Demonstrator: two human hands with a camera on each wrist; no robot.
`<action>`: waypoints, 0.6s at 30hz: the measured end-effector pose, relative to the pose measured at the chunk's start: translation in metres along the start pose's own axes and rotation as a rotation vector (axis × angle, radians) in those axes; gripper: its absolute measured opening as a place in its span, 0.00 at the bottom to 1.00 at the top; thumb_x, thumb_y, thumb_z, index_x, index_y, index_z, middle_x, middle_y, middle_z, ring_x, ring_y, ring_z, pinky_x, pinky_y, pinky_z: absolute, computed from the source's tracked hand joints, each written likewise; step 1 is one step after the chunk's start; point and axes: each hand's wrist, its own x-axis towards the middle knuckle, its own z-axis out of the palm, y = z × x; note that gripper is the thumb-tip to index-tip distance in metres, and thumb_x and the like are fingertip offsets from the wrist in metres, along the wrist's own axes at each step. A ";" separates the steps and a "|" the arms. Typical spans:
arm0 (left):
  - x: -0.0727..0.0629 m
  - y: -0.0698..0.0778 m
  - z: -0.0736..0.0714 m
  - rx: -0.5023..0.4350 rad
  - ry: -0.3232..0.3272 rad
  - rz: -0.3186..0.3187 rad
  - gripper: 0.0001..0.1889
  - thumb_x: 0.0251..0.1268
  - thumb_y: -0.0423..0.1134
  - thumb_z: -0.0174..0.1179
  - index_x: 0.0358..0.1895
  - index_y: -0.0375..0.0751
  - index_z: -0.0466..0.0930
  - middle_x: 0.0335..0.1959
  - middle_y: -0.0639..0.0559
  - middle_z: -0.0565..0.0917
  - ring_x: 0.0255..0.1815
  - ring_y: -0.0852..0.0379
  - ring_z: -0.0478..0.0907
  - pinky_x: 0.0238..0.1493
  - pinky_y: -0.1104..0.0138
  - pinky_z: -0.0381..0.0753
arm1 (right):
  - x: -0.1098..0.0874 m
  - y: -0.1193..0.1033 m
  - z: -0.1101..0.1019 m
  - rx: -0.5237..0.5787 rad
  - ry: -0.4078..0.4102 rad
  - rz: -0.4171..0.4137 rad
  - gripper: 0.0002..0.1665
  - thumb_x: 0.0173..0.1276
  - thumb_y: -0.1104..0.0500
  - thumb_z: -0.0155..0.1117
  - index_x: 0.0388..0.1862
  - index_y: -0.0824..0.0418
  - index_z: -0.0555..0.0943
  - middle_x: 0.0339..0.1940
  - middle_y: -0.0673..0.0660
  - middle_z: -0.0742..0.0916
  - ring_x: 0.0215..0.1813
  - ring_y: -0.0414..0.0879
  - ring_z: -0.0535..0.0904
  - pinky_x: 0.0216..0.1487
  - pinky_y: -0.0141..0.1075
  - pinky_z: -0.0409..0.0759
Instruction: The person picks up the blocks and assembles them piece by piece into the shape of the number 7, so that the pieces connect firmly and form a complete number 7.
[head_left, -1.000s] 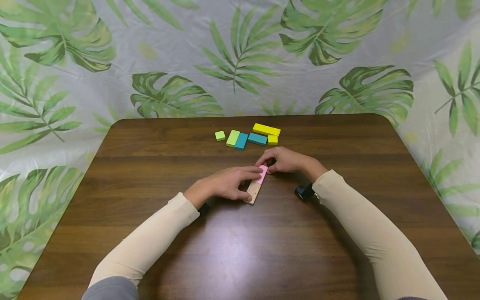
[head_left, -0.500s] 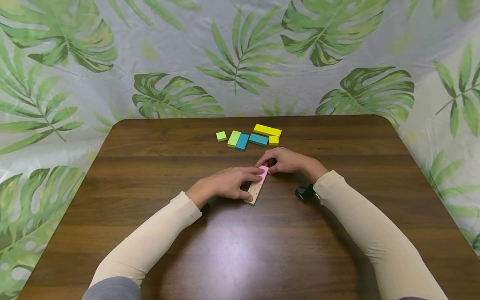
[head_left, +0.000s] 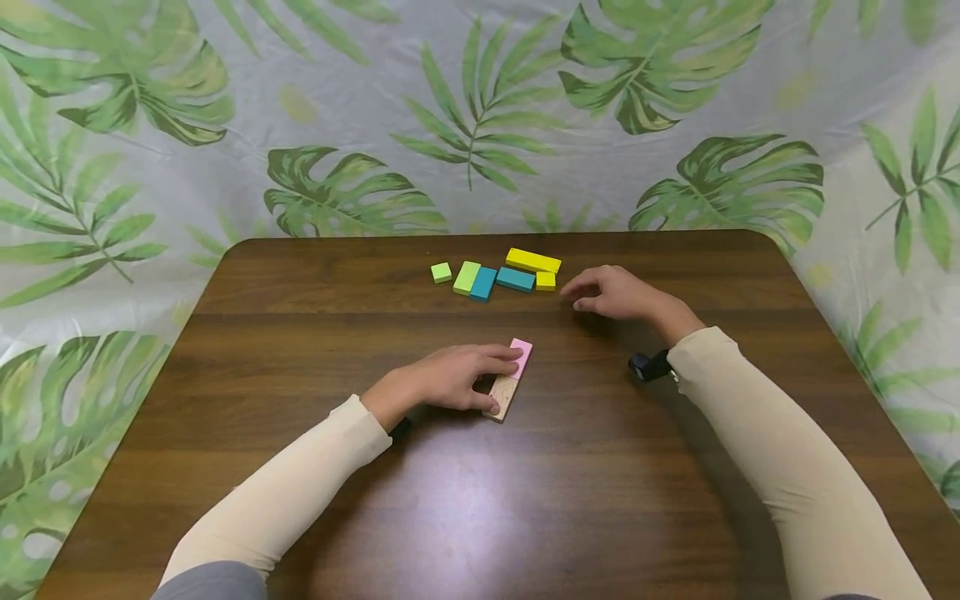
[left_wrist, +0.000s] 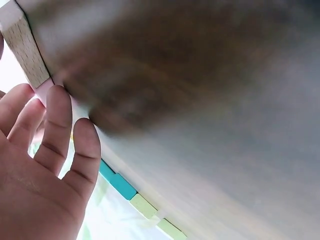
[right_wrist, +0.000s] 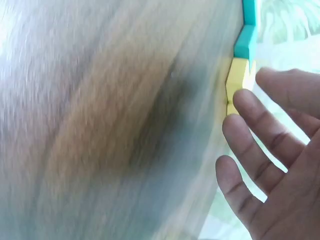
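Note:
My left hand (head_left: 461, 375) rests on two blocks laid end to end on the table. Its fingertips lie on the pink block (head_left: 523, 344), and its thumb touches the near end of the plain wooden block (head_left: 505, 389). In the left wrist view, those fingers are fairly straight beside the wooden block (left_wrist: 27, 47). My right hand (head_left: 618, 292) holds nothing, fingers loosely bent, just right of the small yellow block (head_left: 545, 281). The right wrist view has its spread fingers beside a yellow block (right_wrist: 236, 80).
Along the table's far side lie a long yellow block (head_left: 533, 260), two blue blocks (head_left: 516, 279), a light green block (head_left: 467, 277) and a small green block (head_left: 441, 272). A leaf-patterned cloth (head_left: 480, 117) hangs behind the brown table (head_left: 300, 350).
My right hand has let go of the pink block's far end and moved right and away toward the yellow blocks. My left hand and the two blocks have shifted slightly nearer.

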 end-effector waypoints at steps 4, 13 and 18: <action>-0.004 0.003 0.000 0.003 0.004 0.005 0.34 0.65 0.49 0.66 0.72 0.44 0.69 0.79 0.55 0.63 0.77 0.51 0.64 0.74 0.55 0.67 | -0.001 0.003 -0.005 -0.005 0.032 0.036 0.17 0.70 0.63 0.61 0.57 0.60 0.84 0.57 0.62 0.85 0.55 0.55 0.81 0.56 0.52 0.78; -0.009 0.003 0.002 0.004 0.005 -0.001 0.34 0.65 0.50 0.65 0.73 0.45 0.69 0.79 0.56 0.62 0.78 0.53 0.63 0.75 0.56 0.66 | 0.006 -0.001 -0.003 -0.046 0.053 0.011 0.17 0.69 0.63 0.62 0.55 0.61 0.84 0.54 0.62 0.86 0.53 0.55 0.80 0.57 0.53 0.78; -0.009 0.003 0.003 0.002 0.004 -0.007 0.34 0.65 0.50 0.65 0.73 0.46 0.69 0.79 0.57 0.62 0.78 0.53 0.63 0.75 0.56 0.66 | 0.014 -0.010 -0.003 -0.056 0.055 -0.003 0.16 0.68 0.64 0.62 0.53 0.62 0.85 0.52 0.62 0.86 0.53 0.56 0.81 0.59 0.53 0.77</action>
